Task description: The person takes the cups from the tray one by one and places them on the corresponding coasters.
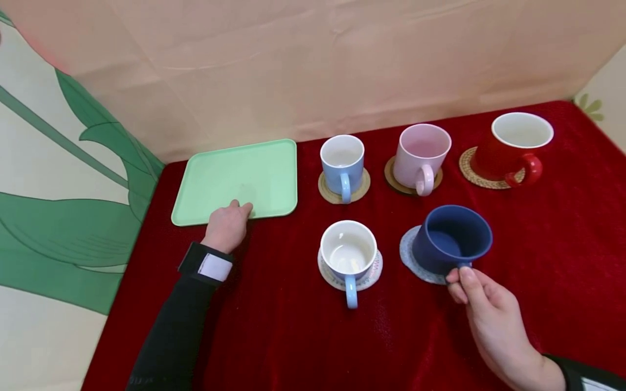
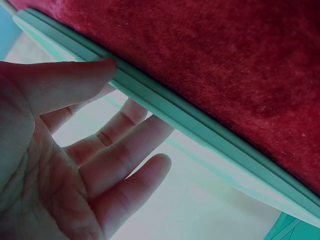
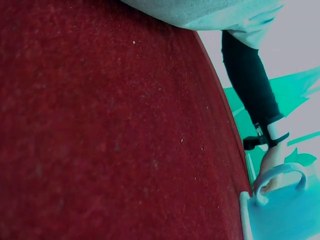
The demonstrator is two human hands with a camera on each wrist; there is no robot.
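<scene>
My left hand point(image 1: 227, 225) is at the front edge of a pale green tray point(image 1: 259, 179) lying flat at the back left. In the left wrist view, its thumb lies on the outer side of the rim and fingers reach over to the inner side. At the right front, my right hand point(image 1: 501, 320) pinches the handle of a navy blue mug point(image 1: 440, 255) between thumb and fingers. The mug overlaps the right part of a light blue-grey coaster point(image 1: 408, 252) in the head view. The right wrist view does not include the right hand.
Left of the navy mug, a light blue mug point(image 1: 348, 247) stands on a patterned coaster point(image 1: 375, 271). Behind stand another light blue mug point(image 1: 337, 176), a pink mug point(image 1: 411, 163) and a large red mug point(image 1: 491, 157), each on a coaster. Red velvet cloth point(image 1: 293, 336) covers the table.
</scene>
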